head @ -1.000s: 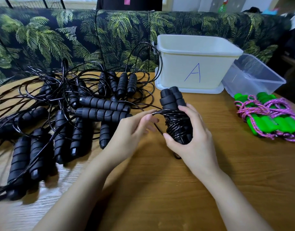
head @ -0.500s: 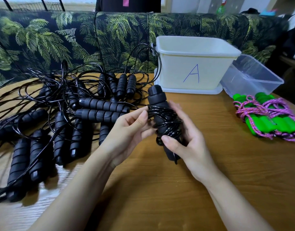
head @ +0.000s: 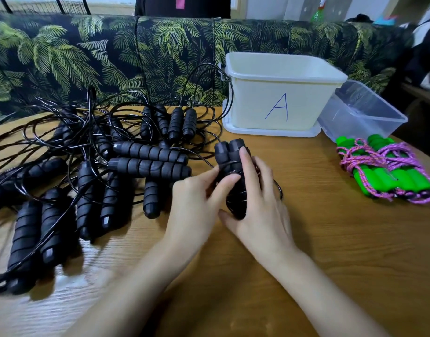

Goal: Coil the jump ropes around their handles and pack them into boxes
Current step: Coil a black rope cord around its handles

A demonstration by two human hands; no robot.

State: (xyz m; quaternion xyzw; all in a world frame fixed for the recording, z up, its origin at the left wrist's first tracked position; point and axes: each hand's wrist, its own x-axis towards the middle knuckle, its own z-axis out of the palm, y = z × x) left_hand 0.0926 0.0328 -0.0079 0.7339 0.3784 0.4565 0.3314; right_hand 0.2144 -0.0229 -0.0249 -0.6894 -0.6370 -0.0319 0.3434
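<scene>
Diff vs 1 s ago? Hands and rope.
Left hand moved right, from pulling the loose cord to pinching it against the black jump rope bundle. Right hand kept gripping that bundle. Loose rope pile, box A and green jump ropes unchanged.

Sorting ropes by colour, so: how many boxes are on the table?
2. The white box marked A stands at the far side of the table; the clear box sits just right of it. No others show.
</scene>
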